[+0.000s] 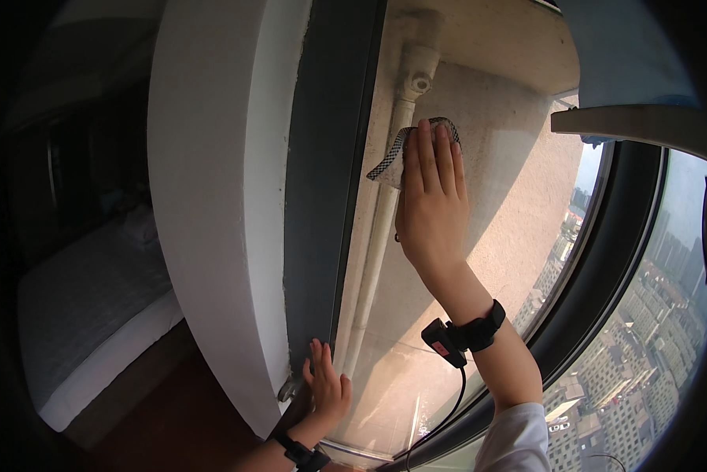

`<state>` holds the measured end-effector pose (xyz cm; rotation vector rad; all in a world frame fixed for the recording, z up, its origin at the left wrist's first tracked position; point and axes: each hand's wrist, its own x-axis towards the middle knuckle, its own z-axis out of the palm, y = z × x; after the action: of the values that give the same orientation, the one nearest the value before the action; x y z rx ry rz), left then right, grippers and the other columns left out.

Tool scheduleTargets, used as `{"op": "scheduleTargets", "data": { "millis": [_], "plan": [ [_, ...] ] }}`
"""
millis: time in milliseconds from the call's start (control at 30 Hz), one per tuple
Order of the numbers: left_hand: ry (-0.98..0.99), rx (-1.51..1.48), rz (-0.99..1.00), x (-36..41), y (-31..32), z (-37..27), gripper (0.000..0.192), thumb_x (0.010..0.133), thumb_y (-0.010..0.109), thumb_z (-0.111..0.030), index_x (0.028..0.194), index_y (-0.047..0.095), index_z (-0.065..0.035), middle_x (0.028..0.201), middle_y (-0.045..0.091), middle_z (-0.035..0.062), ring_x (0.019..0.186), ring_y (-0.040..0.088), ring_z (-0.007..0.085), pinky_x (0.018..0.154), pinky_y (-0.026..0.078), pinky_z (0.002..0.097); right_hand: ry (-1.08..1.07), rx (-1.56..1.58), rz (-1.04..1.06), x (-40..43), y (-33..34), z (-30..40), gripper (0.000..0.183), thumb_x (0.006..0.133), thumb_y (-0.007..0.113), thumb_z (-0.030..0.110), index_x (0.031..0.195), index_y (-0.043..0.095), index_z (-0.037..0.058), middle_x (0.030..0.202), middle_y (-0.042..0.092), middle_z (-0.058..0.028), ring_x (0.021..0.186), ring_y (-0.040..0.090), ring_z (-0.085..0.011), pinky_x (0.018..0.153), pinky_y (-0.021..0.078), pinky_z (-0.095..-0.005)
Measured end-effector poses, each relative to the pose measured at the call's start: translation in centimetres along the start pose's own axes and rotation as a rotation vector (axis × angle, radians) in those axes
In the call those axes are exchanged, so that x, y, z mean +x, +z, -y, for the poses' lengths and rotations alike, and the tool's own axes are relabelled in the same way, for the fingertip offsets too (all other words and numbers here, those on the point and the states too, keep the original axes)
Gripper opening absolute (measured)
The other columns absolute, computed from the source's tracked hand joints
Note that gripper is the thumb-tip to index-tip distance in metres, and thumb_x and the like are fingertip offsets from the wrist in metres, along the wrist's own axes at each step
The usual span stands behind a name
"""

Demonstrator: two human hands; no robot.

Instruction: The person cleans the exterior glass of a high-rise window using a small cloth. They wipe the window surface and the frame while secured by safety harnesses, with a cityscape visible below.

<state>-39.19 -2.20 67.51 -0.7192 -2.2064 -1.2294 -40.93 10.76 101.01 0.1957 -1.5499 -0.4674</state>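
My right hand (435,206) lies flat over a cloth (389,171) with a black-and-white checked border, pressing it to the window glass (501,177). The fingers point up and lie nearly together. Part of the cloth is hidden beneath the palm and fingers. Lower down, my left hand (328,386) holds nothing. Its fingers are apart, and it is at the edge of the dark window frame (324,177); whether it touches the frame or the glass I cannot tell.
Behind the glass runs a pale drainpipe (377,248) along an outer wall. A black device on a wrist strap (448,342) trails a cable (457,407). To the left are a white wall edge (212,177) and a bed (106,318). High-rise buildings (613,377) show outside, far below.
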Motion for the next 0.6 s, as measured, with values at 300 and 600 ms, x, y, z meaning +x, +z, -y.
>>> {"op": "scheduleTargets", "data": {
  "millis": [300, 600],
  "plan": [
    [-0.009, 0.010, -0.009, 0.1, 0.3, 0.1, 0.076, 0.080, 0.047, -0.009, 0.147, 0.014, 0.0082, 0.156, 0.010, 0.0300, 0.147, 0.009, 0.0390, 0.112, 0.006, 0.0564, 0.012, 0.033, -0.178, 4.3, 2.6, -1.6, 0.046, 0.083, 0.050, -0.002, 0.127, 0.053, -0.0106, 0.140, 0.048, -0.0215, 0.134, 0.042, -0.0341, 0.113, 0.0330, -0.0446],
    [-0.015, 0.043, 0.001, 0.0, 0.2, 0.1, 0.077, 0.080, 0.047, -0.007, 0.147, 0.013, 0.0084, 0.156, 0.009, 0.0300, 0.147, 0.009, 0.0393, 0.112, 0.006, 0.0562, -0.009, 0.010, -0.051, 1.4, 0.6, -1.1, 0.044, 0.088, 0.048, 0.002, 0.130, 0.051, -0.0104, 0.142, 0.046, -0.0209, 0.136, 0.040, -0.0348, 0.113, 0.0314, -0.0463]
  ]
}}
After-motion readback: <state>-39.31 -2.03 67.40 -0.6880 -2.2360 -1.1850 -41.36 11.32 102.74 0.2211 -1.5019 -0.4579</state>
